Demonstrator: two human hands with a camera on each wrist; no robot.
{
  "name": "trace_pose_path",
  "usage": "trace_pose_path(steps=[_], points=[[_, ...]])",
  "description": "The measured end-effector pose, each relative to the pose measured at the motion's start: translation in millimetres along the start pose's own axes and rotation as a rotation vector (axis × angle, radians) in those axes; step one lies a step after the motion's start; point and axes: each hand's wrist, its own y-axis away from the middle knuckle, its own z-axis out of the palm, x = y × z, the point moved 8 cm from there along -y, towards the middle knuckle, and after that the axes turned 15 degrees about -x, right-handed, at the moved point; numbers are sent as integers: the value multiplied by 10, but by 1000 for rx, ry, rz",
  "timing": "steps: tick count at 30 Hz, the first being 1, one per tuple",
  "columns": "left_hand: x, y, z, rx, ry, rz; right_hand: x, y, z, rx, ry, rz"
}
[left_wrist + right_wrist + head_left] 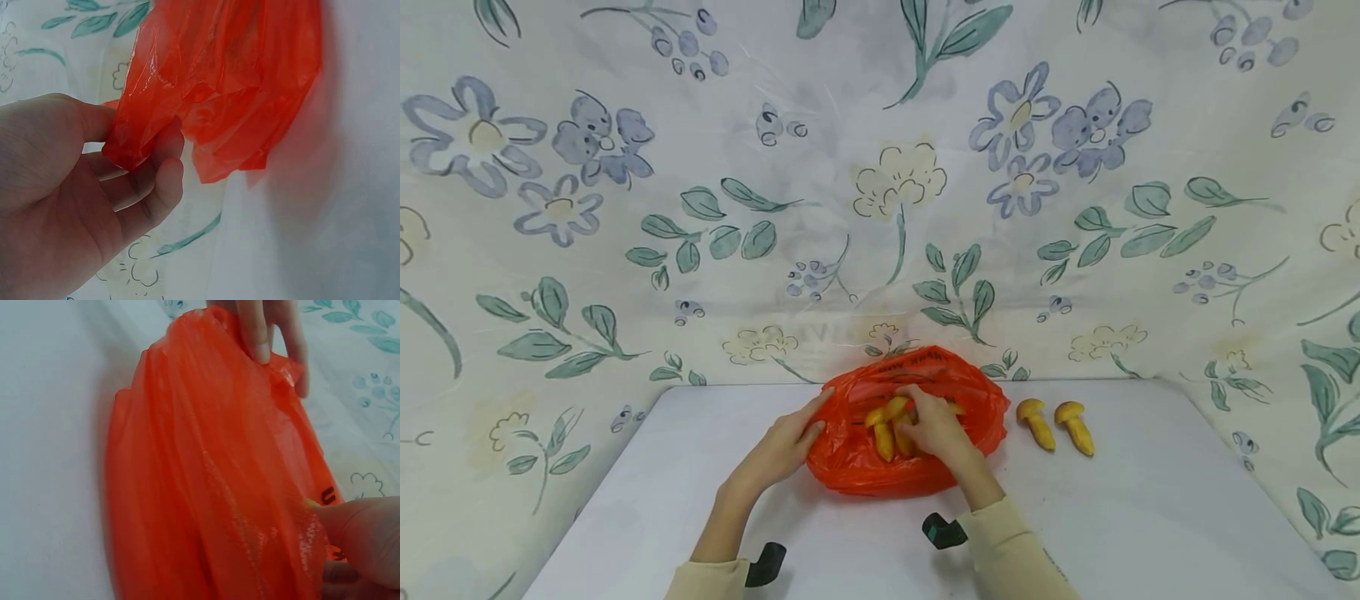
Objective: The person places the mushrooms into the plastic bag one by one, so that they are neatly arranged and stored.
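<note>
A red plastic bag point(865, 479) lies open-mouthed on the white table, with several yellow-brown mushrooms point(883, 442) inside. At its left edge my left hand point(780, 444) pinches the rim; the left wrist view shows the red film point(134, 140) between thumb and fingers. My right hand point(942, 429) reaches into the mouth of the bag, thumb and fingers around a mushroom point(898, 410). In the right wrist view the bag point(206, 475) hides most of that grip, and only a sliver of yellow shows by the thumb.
Two more mushrooms, one nearer the bag point(1037, 427) and one farther right point(1077, 429), lie on the table point(1150, 500). A floral cloth point(820, 317) rises behind the table and drapes both sides. Dark wrist-camera mounts point(766, 565) stick out by the sleeves.
</note>
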Motion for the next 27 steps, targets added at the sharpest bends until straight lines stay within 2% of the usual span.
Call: trace_pose_path(steps=[10,21,27], points=[[-21,7,6,1,8,0,38,19,15,-1,-2,16],[-3,22,-20,-2,-3,-11,7,149,-142,38,29,7],[4,11,-12,-5,1,-3,-13,292,-266,100,81,15]])
